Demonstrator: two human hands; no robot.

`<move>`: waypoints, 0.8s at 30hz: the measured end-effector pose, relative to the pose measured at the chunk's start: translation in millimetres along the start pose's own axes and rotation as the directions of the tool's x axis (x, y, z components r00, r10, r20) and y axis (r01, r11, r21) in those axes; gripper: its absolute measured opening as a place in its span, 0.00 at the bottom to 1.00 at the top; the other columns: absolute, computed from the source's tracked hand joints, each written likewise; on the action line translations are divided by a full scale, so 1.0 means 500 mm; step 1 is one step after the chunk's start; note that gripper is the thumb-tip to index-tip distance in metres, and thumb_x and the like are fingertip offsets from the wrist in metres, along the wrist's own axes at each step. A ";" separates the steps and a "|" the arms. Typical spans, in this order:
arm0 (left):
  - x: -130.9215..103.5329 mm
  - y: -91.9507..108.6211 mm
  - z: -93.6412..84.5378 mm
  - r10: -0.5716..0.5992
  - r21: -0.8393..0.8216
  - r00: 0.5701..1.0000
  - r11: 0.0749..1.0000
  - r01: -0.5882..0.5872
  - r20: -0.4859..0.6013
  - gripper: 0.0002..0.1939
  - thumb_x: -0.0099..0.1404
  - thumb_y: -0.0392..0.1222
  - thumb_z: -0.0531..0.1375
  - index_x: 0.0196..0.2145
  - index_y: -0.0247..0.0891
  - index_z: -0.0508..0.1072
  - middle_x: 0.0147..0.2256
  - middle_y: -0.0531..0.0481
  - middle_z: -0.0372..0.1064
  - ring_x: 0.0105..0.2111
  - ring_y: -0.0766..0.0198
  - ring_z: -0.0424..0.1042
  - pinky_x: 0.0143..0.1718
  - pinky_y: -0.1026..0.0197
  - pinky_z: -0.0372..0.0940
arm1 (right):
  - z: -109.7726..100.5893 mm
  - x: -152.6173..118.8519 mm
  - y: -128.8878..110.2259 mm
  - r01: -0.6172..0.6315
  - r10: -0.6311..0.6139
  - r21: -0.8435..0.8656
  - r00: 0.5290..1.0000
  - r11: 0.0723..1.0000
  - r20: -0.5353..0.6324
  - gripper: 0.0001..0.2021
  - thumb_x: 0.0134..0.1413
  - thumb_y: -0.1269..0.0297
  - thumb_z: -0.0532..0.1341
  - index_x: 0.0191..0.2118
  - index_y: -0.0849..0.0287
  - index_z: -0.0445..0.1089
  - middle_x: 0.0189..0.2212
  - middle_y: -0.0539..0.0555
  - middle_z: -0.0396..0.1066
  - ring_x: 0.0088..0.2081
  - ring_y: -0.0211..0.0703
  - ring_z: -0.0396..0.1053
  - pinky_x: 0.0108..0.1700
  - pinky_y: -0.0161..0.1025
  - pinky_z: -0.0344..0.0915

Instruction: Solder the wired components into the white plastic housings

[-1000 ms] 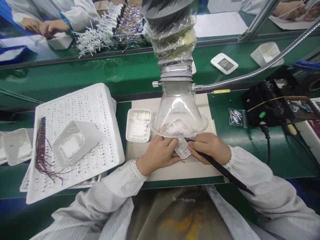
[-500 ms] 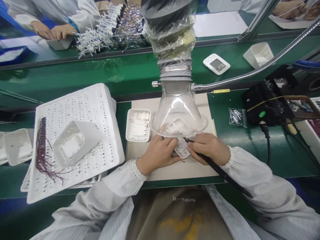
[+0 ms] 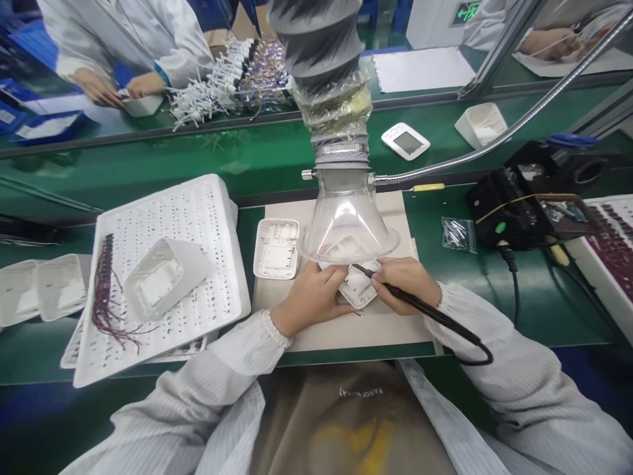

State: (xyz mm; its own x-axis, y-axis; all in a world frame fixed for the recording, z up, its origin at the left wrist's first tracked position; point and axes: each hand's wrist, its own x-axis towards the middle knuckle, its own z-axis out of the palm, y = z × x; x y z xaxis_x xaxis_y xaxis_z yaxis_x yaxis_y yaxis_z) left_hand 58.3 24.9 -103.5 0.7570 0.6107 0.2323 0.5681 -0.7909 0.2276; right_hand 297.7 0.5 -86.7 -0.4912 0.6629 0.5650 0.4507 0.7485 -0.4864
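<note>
In the head view, my left hand (image 3: 312, 298) is closed on the edge of a white plastic housing (image 3: 360, 294), its thumb along the near side. My right hand (image 3: 406, 284) grips a black soldering iron (image 3: 366, 270) like a pen, tip pointing left over the housing. The iron's cord runs back beside my right sleeve. A clear fume hood (image 3: 346, 227) hangs just above both hands and covers the housing's far part. A second white housing (image 3: 275, 251) lies open side up left of the hood. Beneath them is a beige work mat (image 3: 316, 336).
At left, a white foam tray (image 3: 182, 204) bears a white bin (image 3: 165, 277) and dark red wires (image 3: 106, 297). A black device (image 3: 509, 211) and a bag of metal parts (image 3: 458, 235) stand right. A metal gooseneck (image 3: 469, 157) crosses above. Across the bench, a co-worker's hands (image 3: 99, 86) hold something white.
The whole view has shifted slightly, showing more of the far bench. My right hand still holds the soldering iron over the housing, and its cord now loops near my right sleeve.
</note>
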 end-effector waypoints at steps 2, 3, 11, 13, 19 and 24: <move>0.002 0.001 0.001 -0.031 -0.048 0.999 0.998 0.029 -0.039 0.42 0.54 0.68 0.68 0.55 0.35 0.66 0.48 0.37 0.75 0.50 0.38 0.72 0.51 0.39 0.64 | -0.005 -0.002 0.006 -0.030 0.032 0.034 0.997 0.999 -0.063 0.09 0.62 0.70 0.56 0.29 0.55 0.62 0.21 0.44 0.65 0.23 0.35 0.65 0.39 0.36 0.71; 0.002 0.001 0.002 -0.045 -0.070 0.997 0.997 0.040 -0.058 0.47 0.50 0.68 0.70 0.57 0.35 0.64 0.50 0.36 0.74 0.53 0.37 0.70 0.54 0.37 0.62 | -0.007 -0.004 0.009 -0.044 0.047 0.041 0.995 0.998 -0.088 0.08 0.62 0.69 0.57 0.30 0.55 0.63 0.21 0.45 0.66 0.23 0.35 0.66 0.37 0.35 0.71; 0.015 0.005 0.008 -0.114 -0.152 0.993 0.982 0.110 -0.015 0.56 0.39 0.60 0.78 0.59 0.38 0.58 0.59 0.33 0.65 0.61 0.33 0.62 0.59 0.35 0.59 | -0.023 -0.004 0.019 -0.143 0.161 0.160 0.981 0.977 -0.108 0.07 0.57 0.68 0.61 0.28 0.57 0.66 0.19 0.45 0.69 0.19 0.32 0.67 0.23 0.29 0.61; 0.018 0.006 0.005 -0.130 -0.151 0.991 0.980 0.130 0.011 0.57 0.39 0.60 0.77 0.60 0.37 0.57 0.61 0.32 0.63 0.61 0.33 0.61 0.60 0.34 0.58 | -0.023 -0.001 0.015 -0.128 0.142 0.157 0.986 0.979 -0.083 0.07 0.58 0.68 0.62 0.29 0.57 0.67 0.20 0.45 0.70 0.20 0.32 0.67 0.23 0.29 0.60; 0.021 0.007 -0.002 -0.152 -0.135 0.988 0.979 0.155 0.036 0.61 0.42 0.61 0.76 0.65 0.38 0.53 0.64 0.32 0.58 0.65 0.32 0.55 0.64 0.34 0.52 | -0.010 0.011 0.006 -0.030 0.027 0.080 0.999 0.996 0.039 0.05 0.63 0.64 0.62 0.35 0.58 0.72 0.28 0.50 0.77 0.29 0.37 0.75 0.41 0.35 0.73; 0.020 0.006 -0.006 -0.137 -0.158 0.990 0.978 0.139 0.018 0.67 0.44 0.59 0.76 0.70 0.41 0.41 0.64 0.34 0.58 0.67 0.34 0.53 0.66 0.34 0.47 | -0.001 0.012 0.008 -0.016 0.015 0.004 0.993 1.000 0.119 0.09 0.65 0.63 0.59 0.34 0.57 0.72 0.30 0.51 0.78 0.32 0.40 0.76 0.49 0.41 0.74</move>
State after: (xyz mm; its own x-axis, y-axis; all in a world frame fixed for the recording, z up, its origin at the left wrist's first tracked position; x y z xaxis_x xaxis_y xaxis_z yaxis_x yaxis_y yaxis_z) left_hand 66.9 28.7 -97.4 0.6774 0.7128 0.1819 0.6093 -0.6822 0.4042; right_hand 297.0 7.8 -84.8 -0.5697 0.6712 0.4743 0.4554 0.7382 -0.4978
